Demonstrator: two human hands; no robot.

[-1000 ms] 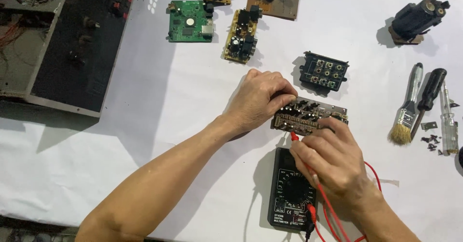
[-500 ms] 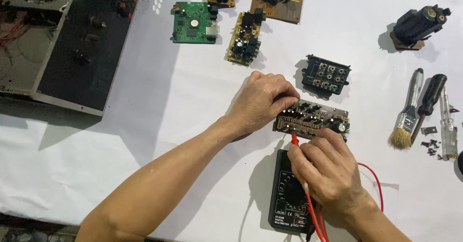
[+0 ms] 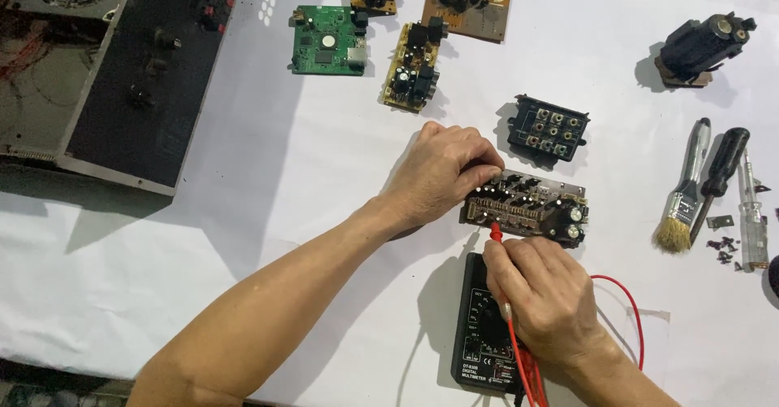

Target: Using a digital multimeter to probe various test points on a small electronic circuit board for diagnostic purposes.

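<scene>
My left hand [image 3: 442, 172] grips the left end of a long brown circuit board [image 3: 527, 206] studded with black parts and lying on the white cloth. My right hand [image 3: 544, 289] holds a red probe [image 3: 495, 230], its tip touching the board's near edge. Red leads [image 3: 625, 305] run from that hand back over a black multimeter [image 3: 485, 334], which lies just below the board and is partly hidden under my right hand.
A black connector block [image 3: 549, 127] sits beyond the board. Green [image 3: 327, 39] and brown boards [image 3: 414, 68] lie further back. A paintbrush [image 3: 682, 192], screwdrivers [image 3: 720, 176] and small screws [image 3: 722, 245] are at right, a black motor-like part [image 3: 702, 46] at top right, an open amplifier chassis [image 3: 97, 66] at left.
My right hand has slid slightly left along the board's near edge with the red probe, and the red lead loop has spread out to the right. My left hand stays on the board.
</scene>
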